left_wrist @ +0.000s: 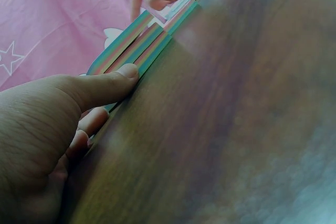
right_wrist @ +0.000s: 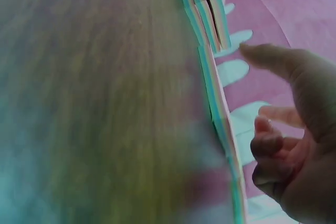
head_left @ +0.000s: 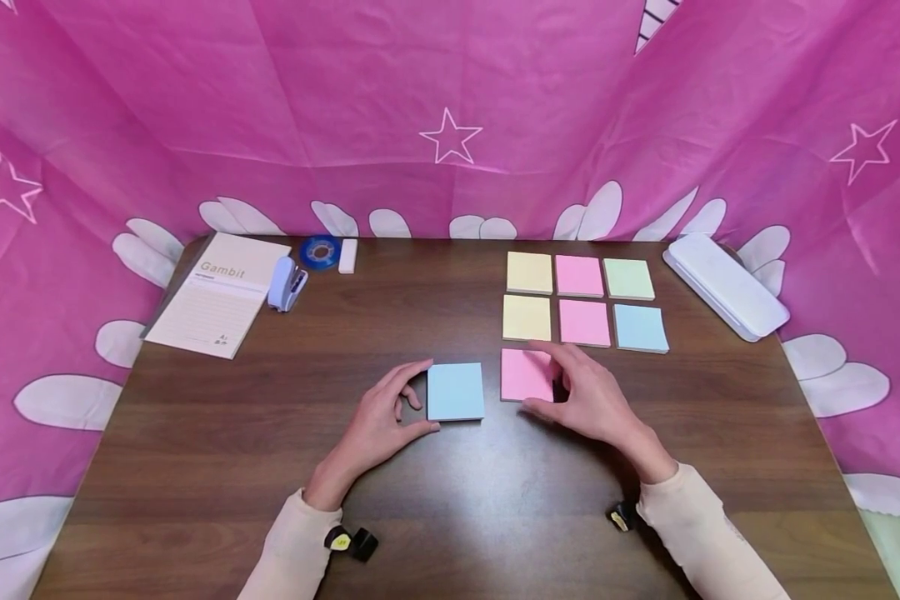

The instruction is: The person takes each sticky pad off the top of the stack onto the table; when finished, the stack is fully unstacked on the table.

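A blue-topped stack of sticky note pads lies near the middle of the table. My left hand grips its left side, index fingertip at the far corner and thumb at the near one. The left wrist view shows the thumb against the stack's layered, multicoloured edges. To the right lies a pink sticky note pad. My right hand hovers over its right side, thumb and fingers spread apart with nothing held; in the right wrist view they are raised above the pads' edges.
Behind the pink pad, yellow, pink, blue and green pads form two rows. A white case lies at right. At left are a notebook, stapler, blue tape roll and white eraser.
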`<state>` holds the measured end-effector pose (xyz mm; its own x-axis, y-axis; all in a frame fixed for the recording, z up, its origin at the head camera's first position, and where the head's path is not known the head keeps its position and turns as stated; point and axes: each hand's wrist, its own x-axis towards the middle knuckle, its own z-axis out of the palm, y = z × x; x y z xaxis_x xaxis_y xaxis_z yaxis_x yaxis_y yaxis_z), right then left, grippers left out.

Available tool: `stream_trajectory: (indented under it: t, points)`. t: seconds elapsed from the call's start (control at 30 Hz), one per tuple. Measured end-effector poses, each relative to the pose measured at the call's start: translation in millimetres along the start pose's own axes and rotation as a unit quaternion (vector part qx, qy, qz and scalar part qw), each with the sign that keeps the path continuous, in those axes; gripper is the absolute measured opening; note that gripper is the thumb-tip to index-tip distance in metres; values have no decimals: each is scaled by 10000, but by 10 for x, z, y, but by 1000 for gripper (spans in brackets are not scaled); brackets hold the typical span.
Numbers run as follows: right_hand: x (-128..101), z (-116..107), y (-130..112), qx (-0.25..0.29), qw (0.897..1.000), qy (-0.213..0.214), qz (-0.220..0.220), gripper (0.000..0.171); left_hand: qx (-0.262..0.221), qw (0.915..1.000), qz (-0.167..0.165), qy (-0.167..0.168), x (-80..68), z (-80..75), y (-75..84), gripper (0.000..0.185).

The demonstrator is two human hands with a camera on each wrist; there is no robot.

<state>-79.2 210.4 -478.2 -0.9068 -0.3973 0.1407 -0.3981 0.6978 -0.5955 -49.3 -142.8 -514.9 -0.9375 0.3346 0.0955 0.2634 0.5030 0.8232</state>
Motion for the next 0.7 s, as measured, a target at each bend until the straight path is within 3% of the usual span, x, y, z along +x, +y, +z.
stream_trajectory:
  t: [0.2, 0.47, 0.7]
  points:
    - [88, 98, -263, 186, 9991, -186, -333, 85, 47, 9999, 141, 71, 8, 5, -20, 93]
    - [246, 313, -473, -39, 9956, -563, -750, 92, 108, 9999, 57, 36, 4, 2, -18, 98]
    - [346, 431, -599, -533, 9935, -834, -568, 102, 107, 9999, -34, -11, 4, -10, 4, 101]
